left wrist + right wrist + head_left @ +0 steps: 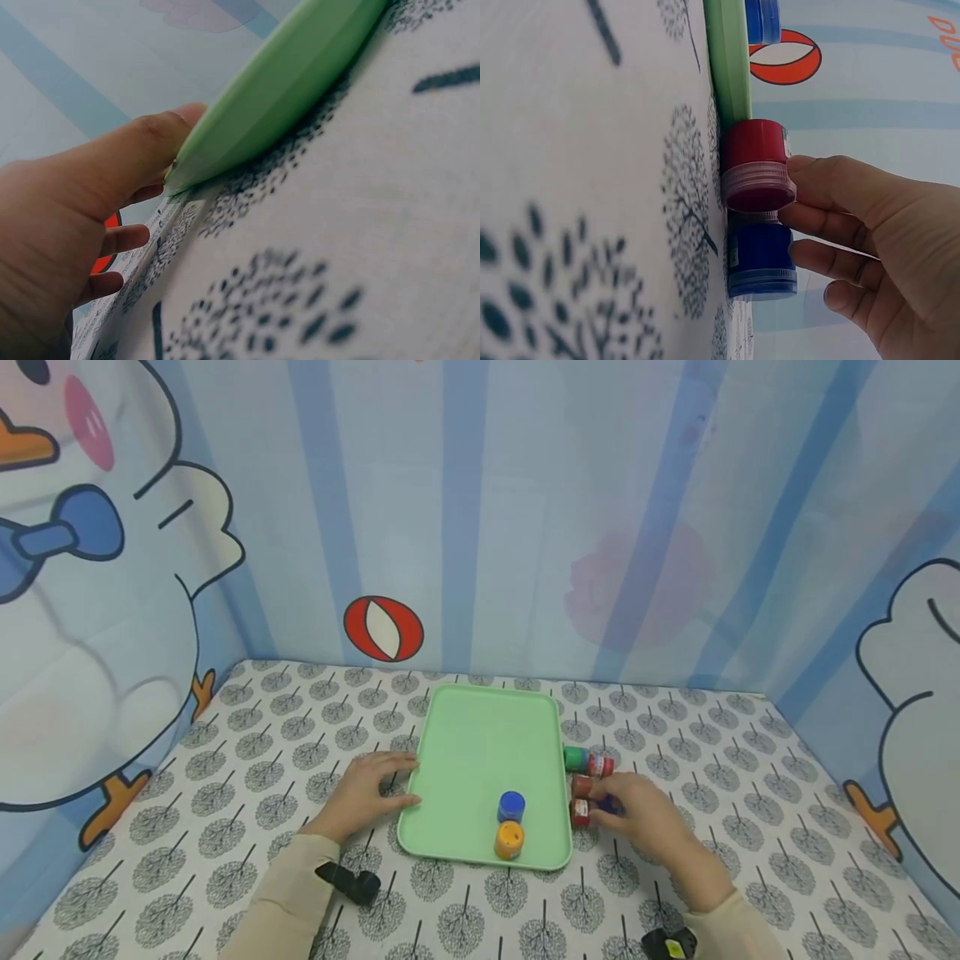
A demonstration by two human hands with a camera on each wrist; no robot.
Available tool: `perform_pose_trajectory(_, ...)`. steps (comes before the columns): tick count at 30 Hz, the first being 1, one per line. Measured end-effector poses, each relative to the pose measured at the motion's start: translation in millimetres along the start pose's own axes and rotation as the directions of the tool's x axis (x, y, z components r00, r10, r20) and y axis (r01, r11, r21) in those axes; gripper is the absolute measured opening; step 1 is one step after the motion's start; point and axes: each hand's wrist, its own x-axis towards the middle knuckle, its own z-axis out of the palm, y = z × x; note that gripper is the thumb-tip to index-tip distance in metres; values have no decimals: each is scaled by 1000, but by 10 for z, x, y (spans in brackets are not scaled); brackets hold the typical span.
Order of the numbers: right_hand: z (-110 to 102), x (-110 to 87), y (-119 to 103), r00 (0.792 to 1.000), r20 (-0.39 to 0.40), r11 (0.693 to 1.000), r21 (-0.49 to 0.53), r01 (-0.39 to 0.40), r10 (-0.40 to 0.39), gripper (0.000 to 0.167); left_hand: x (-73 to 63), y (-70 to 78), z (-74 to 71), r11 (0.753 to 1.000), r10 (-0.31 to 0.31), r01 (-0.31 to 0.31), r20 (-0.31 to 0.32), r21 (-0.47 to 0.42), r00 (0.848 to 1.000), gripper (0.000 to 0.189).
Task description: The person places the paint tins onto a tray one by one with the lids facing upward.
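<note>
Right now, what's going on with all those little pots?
A person's left hand touches the edge of a green tray. Their right hand touches a red pot lying just outside the tray; I can't tell whether it's gripping. A blue pot and an orange pot are on the tray. A green pot and another red pot lie to its right.

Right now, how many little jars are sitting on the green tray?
2: a blue jar and, just in front of it, an orange jar, both in the near right part of the green tray. None seems hidden there.
</note>
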Motion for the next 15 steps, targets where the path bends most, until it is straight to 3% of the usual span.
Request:
perform_pose_trajectory(6,22,-18,-10,1000,23,1000,-10,13,-12,19,-12,-3,-4,1000,1,-1,1,5,1000,56)
perform_pose_trajectory(15,74,-21,-19,998,27,992,-107,64,-61,35,-9,11,-23,1000,6,-6,-1,-9,1000,56)
